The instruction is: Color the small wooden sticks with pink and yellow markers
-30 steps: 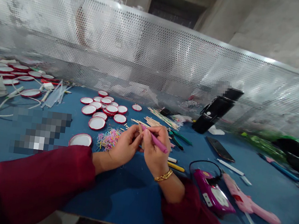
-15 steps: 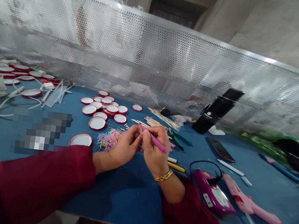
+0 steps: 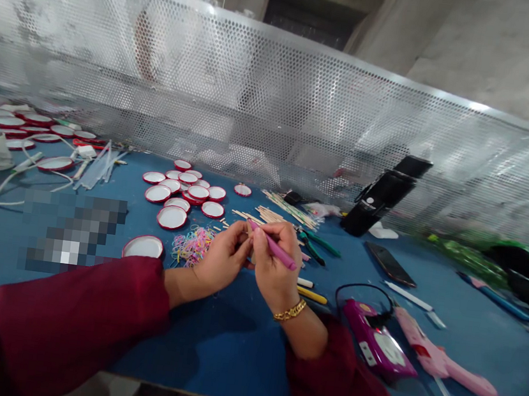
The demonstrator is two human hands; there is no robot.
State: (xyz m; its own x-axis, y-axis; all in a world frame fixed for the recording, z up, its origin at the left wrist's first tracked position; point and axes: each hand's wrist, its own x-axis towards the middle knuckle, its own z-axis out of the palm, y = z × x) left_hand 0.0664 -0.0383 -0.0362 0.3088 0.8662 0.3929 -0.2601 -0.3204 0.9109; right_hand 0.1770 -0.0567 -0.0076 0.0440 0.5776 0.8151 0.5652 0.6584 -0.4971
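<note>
My right hand grips a purple marker, its far end leaning toward the fingertips of my left hand. My left hand is pinched closed around something small, mostly hidden by the fingers. Both hands meet just above the blue tabletop. Beside my left hand lies a heap of coloured rubber bands. Wooden sticks are spread behind the hands, and green-handled pliers rest just beyond my right hand. Round red-rimmed lids, white inside, lie in a loose group to the left.
On the right are a purple device, a pink glue gun, a phone and a leaning black bottle. More lids and a white cable lie at far left. A perforated metal screen closes the back.
</note>
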